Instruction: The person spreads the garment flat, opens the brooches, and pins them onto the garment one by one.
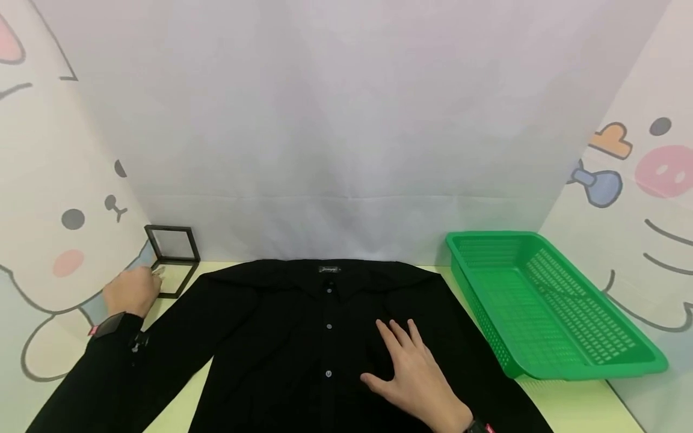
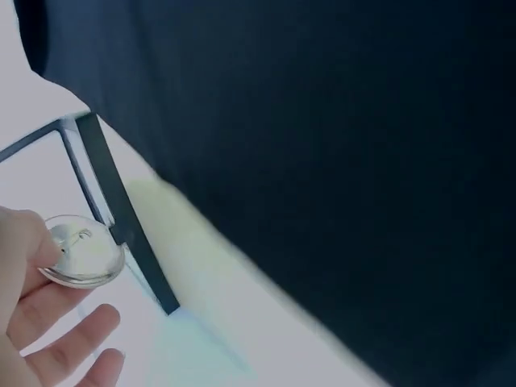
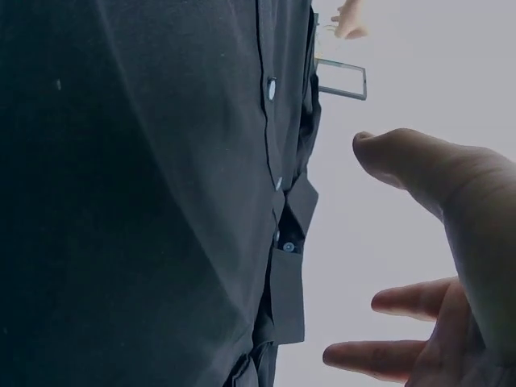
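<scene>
My left hand [image 1: 132, 291] is at the far left of the table, beside an opened display case [image 1: 194, 245] with black edges and clear panels. Between thumb and fingers it pinches a small round clear disc [image 2: 89, 256] with a silvery rim; something tiny shows in it, too blurred to name. In the left wrist view the disc overlaps the black edge of the case. A black button-up shirt [image 1: 287, 343] lies spread out, collar at the far side. Over the shirt's right half is my right hand [image 1: 417, 379], fingers spread and holding nothing.
To the right of the shirt stands a green perforated plastic basket [image 1: 590, 371]. The pale yellow table [image 1: 585, 406] shows around the shirt. A white cloth backdrop [image 1: 346, 132] closes off the back, with cartoon-printed panels at both sides.
</scene>
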A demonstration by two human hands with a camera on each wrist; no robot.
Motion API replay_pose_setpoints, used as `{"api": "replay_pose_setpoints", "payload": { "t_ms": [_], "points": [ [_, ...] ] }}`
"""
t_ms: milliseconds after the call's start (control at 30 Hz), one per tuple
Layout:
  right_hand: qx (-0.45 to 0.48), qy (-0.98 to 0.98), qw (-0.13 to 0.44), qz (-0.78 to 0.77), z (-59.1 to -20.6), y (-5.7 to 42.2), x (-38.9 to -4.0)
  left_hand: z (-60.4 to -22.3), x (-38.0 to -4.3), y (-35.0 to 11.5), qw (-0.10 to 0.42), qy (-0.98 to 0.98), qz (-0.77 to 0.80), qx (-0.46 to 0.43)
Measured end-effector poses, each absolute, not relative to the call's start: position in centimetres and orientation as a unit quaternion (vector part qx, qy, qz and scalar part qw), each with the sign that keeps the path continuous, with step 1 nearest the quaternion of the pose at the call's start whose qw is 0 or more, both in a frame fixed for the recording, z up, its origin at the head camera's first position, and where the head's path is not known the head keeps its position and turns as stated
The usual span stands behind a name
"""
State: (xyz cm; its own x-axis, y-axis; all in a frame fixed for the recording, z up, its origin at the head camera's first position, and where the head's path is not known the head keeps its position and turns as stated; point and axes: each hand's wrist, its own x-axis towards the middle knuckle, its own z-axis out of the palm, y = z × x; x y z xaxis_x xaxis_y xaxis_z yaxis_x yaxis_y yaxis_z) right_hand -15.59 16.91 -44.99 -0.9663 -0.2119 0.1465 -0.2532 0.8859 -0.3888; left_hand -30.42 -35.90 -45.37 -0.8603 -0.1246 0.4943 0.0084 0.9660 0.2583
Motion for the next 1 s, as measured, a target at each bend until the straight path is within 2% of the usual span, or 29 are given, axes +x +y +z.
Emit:
{"api": "replay_pose_setpoints", "payload": {
  "t_ms": [67,233,433,800,1000],
  "points": [
    [0.121,-0.97,0.054,0.204,-44.9,16.9,-15.5,-45.5,-29.5,-35.5,0.288,-0.947,-0.141,0.024],
    [0.137,-0.967,0.053,0.21,-44.4,16.3,-15.4,-45.6,-27.2,-33.7,0.314,-0.931,-0.187,0.022],
    [0.15,-0.965,0.081,0.201,-43.5,16.0,-15.5,-44.5,-26.0,-28.4,0.352,-0.899,-0.26,0.005],
    [0.154,-0.958,0.096,0.22,-42.2,15.4,-15.6,-42.6,-21.9,-16.0,0.361,-0.857,-0.347,-0.124],
    [0.165,-0.948,0.123,0.241,-40.9,14.6,-16.3,-41.8,-20.8,-10.4,0.305,-0.831,-0.431,-0.176]
  ]
}}
